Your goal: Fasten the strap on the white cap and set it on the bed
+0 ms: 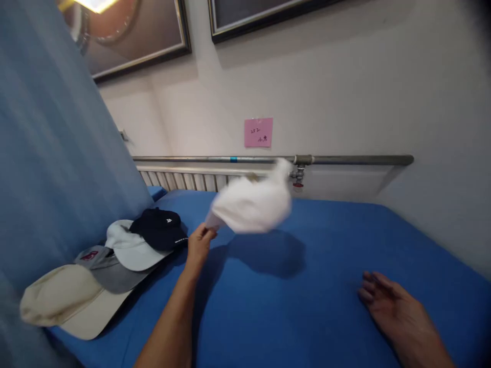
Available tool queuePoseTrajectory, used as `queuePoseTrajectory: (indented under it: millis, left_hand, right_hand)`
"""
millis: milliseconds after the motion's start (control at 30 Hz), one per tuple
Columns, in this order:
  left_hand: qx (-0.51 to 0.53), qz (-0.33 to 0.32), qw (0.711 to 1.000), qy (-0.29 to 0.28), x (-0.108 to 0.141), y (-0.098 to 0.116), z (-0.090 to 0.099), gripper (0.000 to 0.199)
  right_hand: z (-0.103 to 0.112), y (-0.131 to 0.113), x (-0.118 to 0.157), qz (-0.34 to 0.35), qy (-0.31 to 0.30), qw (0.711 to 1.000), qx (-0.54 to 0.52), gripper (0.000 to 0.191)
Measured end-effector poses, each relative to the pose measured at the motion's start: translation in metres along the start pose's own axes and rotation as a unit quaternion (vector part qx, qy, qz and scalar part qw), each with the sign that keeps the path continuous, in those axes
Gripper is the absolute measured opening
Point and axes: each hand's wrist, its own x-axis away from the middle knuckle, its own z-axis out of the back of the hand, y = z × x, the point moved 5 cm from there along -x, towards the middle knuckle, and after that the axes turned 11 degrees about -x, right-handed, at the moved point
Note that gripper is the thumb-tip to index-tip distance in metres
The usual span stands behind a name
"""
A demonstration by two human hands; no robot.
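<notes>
I see a blurred white item [255, 204], probably a cap, held above the blue surface [307, 317] towards its far edge. My left hand [200, 240] pinches its lower-left end, fingers closed; its long axis slants up rightward, away from that hand. My right hand [395, 309] is empty, loosely open, fingers slightly curled, near the right edge. Four caps [140, 245] overlap along the left edge.

White cap [253, 204], deep-blue sheet [326, 245], pink note [258, 133], cream, grey, pale and navy caps [159, 227]
</notes>
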Motion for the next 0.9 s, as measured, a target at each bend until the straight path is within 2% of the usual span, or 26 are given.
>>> queuePoseTrajectory:
  millis: [100, 167, 233, 333, 433, 567, 733, 833, 900]
  left_hand:
    - [0.067, 0.111, 0.982, 0.138, -0.014, -0.024, 0.03, 0.016]
    - [0.107, 0.168, 0.96, 0.198, -0.016, -0.035, 0.039, 0.014]
    - [0.137, 0.204, 0.941, 0.234, -0.014, -0.041, 0.041, 0.013]
    - [0.163, 0.229, 0.927, 0.25, -0.004, -0.041, 0.038, 0.011]
    - [0.162, 0.243, 0.931, 0.217, 0.011, -0.037, 0.03, 0.011]
    - [0.116, 0.236, 0.957, 0.121, 0.041, -0.026, 0.015, 0.009]
    - [0.011, 0.166, 0.986, 0.028, 0.083, -0.017, 0.003, 0.009]
    - [-0.05, 0.127, 0.991, -0.008, 0.097, -0.019, 0.005, 0.008]
    - [-0.082, 0.111, 0.99, -0.021, 0.101, -0.022, 0.01, 0.006]
  right_hand:
    - [-0.004, 0.005, 0.009, -0.008, -0.011, 1.0, 0.025, 0.01]
    - [-0.006, 0.008, 0.013, -0.014, -0.018, 0.999, 0.038, 0.011]
    - [-0.007, 0.009, 0.014, -0.016, -0.024, 0.999, 0.043, 0.012]
    - [-0.006, 0.009, 0.013, -0.018, -0.037, 0.998, 0.04, 0.013]
    - [-0.003, 0.008, 0.01, -0.015, -0.043, 0.998, 0.049, 0.013]
    - [0.0, 0.007, 0.007, 0.002, -0.046, 0.997, 0.07, 0.012]
    - [0.004, 0.011, 0.013, 0.042, -0.07, 0.99, 0.118, 0.012]
    - [0.012, 0.016, 0.015, 0.075, -0.084, 0.982, 0.154, 0.015]
    - [0.015, 0.018, 0.018, 0.123, -0.123, 0.967, 0.188, 0.016]
